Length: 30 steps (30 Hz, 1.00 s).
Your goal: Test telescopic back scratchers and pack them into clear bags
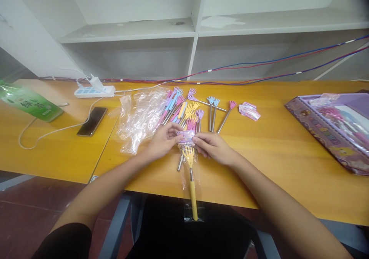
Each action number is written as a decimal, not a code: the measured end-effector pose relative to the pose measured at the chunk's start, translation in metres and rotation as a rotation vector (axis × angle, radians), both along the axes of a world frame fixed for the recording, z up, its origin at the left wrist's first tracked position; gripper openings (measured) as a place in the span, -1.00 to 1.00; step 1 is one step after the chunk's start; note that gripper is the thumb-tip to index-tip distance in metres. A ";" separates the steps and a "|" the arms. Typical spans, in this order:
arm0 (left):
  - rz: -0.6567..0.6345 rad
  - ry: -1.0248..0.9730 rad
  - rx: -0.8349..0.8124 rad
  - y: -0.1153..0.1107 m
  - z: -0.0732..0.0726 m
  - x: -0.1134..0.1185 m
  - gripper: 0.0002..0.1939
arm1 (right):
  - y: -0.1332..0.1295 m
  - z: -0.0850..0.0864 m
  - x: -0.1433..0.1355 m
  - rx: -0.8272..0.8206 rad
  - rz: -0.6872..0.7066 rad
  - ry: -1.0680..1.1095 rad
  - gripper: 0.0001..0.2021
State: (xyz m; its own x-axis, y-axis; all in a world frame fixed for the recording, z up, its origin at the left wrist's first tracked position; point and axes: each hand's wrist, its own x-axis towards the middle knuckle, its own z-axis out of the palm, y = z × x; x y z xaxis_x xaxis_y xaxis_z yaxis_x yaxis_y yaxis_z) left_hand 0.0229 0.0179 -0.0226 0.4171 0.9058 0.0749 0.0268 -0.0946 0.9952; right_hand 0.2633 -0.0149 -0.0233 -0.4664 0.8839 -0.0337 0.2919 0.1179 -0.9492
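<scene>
My left hand (165, 140) and my right hand (212, 146) pinch a small pink and purple printed card (186, 136) from either side. The card is at the top of a clear plastic bag (186, 197). Inside the bag, a yellow back scratcher (193, 195) hangs with its claw up near my fingers and its handle over the table's front edge. Just beyond my hands lies a pile of back scratchers (188, 112) with pink, blue, yellow and purple claws. My hands partly cover the near end of that pile.
Clear plastic bags (141, 114) lie left of the pile. Loose printed cards (249, 111) sit to the right, and a purple box (325, 132) holds packed pieces at far right. A phone (92, 121), power strip (95, 91) and green bottle (29, 101) are on the left.
</scene>
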 end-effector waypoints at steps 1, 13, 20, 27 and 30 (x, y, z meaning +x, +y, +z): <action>0.005 0.013 0.006 -0.001 -0.001 0.001 -0.77 | 0.000 -0.001 0.000 0.003 0.003 -0.010 -0.45; 0.280 -0.112 0.113 -0.002 0.008 -0.006 -0.63 | -0.028 0.029 -0.021 0.097 0.121 -0.220 -0.65; 0.354 -0.136 0.180 0.000 0.010 -0.007 -0.68 | -0.082 0.005 -0.019 0.141 -0.214 -0.356 -0.82; 0.161 -0.125 0.121 -0.013 0.012 0.000 -0.73 | -0.104 -0.031 0.067 0.508 -0.637 -0.580 -0.84; 0.140 -0.105 0.118 -0.014 0.014 -0.002 -0.78 | -0.102 -0.027 0.139 0.639 -0.820 -0.747 -0.86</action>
State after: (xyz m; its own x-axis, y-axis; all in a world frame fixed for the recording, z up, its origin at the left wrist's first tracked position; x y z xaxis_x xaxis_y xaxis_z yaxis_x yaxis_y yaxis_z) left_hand 0.0212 0.0042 -0.0086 0.2722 0.9366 0.2207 -0.0555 -0.2137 0.9753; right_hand 0.4021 -0.1165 -0.0498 0.1690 0.8581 0.4849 0.9305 0.0233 -0.3656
